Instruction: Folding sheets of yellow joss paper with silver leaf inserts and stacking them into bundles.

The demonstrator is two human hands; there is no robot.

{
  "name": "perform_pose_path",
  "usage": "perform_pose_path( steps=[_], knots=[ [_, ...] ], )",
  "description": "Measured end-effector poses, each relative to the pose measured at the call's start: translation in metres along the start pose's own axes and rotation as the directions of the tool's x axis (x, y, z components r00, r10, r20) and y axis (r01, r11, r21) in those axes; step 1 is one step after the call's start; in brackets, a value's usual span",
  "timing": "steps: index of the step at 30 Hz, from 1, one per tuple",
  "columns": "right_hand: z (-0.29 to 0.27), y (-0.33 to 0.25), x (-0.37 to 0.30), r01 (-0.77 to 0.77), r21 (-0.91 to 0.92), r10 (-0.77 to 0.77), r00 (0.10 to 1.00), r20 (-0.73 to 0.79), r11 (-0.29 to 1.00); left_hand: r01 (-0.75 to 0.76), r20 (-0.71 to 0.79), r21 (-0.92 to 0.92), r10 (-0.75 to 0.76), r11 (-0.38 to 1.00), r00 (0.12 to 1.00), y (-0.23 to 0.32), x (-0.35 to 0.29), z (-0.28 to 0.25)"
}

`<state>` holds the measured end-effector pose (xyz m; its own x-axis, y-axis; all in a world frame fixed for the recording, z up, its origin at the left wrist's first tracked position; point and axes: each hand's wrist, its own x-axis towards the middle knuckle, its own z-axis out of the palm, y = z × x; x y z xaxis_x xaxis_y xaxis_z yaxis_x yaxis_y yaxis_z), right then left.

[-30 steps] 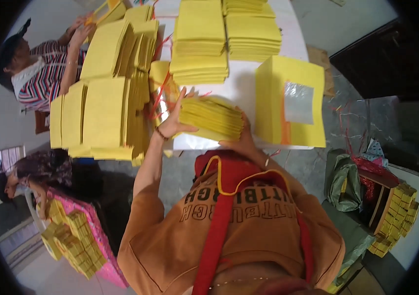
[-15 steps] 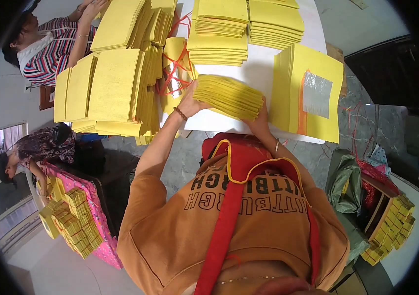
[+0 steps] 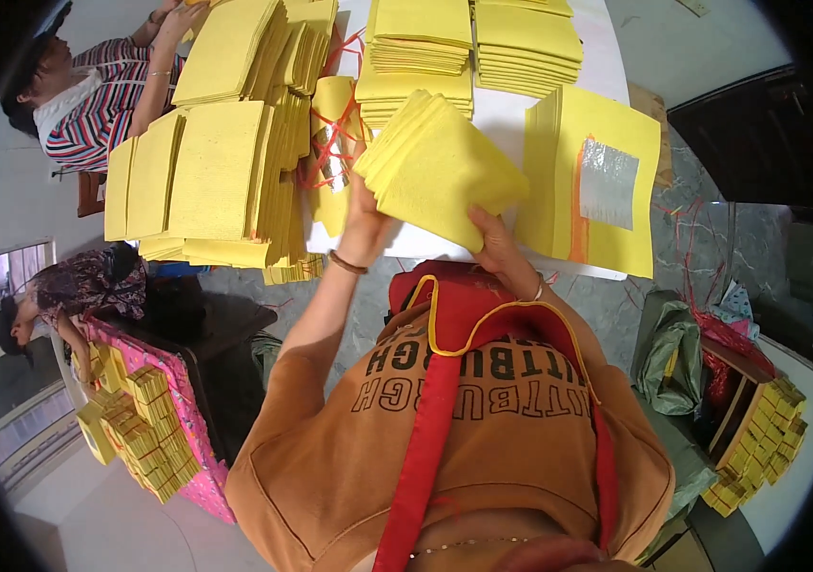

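Observation:
A thick stack of yellow paper (image 3: 449, 167) is held between my two hands above the near edge of the white table (image 3: 497, 114). At its left side, my left hand (image 3: 365, 214) grips it, the fingers partly hidden behind the sheets. My right hand (image 3: 502, 246) closes on its lower right corner, thumb on top. To the right lies a pile of yellow sheets with a silver square and an orange strip on its top sheet (image 3: 630, 138). Red string (image 3: 333, 129) lies tangled over a rolled yellow sheet (image 3: 330, 205) beside my left hand.
Tall yellow paper piles (image 3: 221, 172) fill the table's left, with more stacks (image 3: 526, 43) at the back. A person in a striped top (image 3: 111, 95) works at far left. Another person (image 3: 92, 286) bends by a pink-covered table (image 3: 202, 458) with bundles. Green sacks (image 3: 669, 353) stand at right.
The stack has turned from edge-up to showing its broad face, and its sheets fan slightly at the left. My right hand has shifted to its lower corner.

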<state>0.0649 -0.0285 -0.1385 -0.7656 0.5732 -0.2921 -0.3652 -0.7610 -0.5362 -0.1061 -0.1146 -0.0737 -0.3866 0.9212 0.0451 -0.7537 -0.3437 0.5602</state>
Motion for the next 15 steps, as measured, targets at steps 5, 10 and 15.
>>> perform_pose_path(
  steps=[5, 10, 15],
  knots=[
    [-0.002, 0.012, 0.009, 0.029, 0.005, -0.029, 0.999, -0.017, 1.000, 0.093, -0.202, 0.692, 0.069, 0.716, 0.977, -0.029, 0.001, 0.008],
    [0.006, 0.009, 0.013, 0.262, -0.359, -0.325, 0.937, -0.127, 0.896, -0.075, -0.082, 0.826, 0.250, 0.559, 0.965, -0.020, 0.004, -0.013],
    [0.024, -0.013, 0.014, 0.315, -0.391, -0.388, 0.913, -0.122, 0.865, 0.071, -0.069, 0.894, -0.021, 0.443, 0.997, -0.018, 0.002, -0.040]
  ],
)
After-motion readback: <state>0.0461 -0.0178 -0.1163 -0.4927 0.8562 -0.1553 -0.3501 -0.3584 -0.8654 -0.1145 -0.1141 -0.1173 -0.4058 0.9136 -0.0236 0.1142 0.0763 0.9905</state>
